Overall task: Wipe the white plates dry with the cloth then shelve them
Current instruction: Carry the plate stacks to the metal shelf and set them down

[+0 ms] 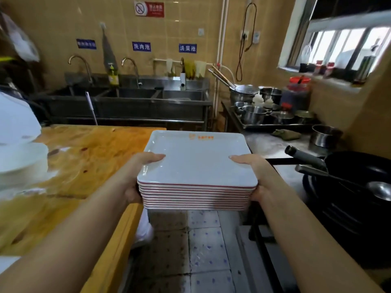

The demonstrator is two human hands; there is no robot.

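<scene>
Between both hands, mid-air over the tiled floor [203, 246]: stack of white plates [196, 166]. Left hand [137, 176] grips the left edge, right hand [257, 176] the right, thumbs on top, fingers curled underneath. Plates are rectangular, red-rimmed, orange logo at far edge. Wooden counter [84, 166] sits left.

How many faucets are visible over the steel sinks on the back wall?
3. One gooseneck faucet is over the left basin, one over the middle basin, and a third on the right is mostly hidden behind hanging gloves.
</scene>
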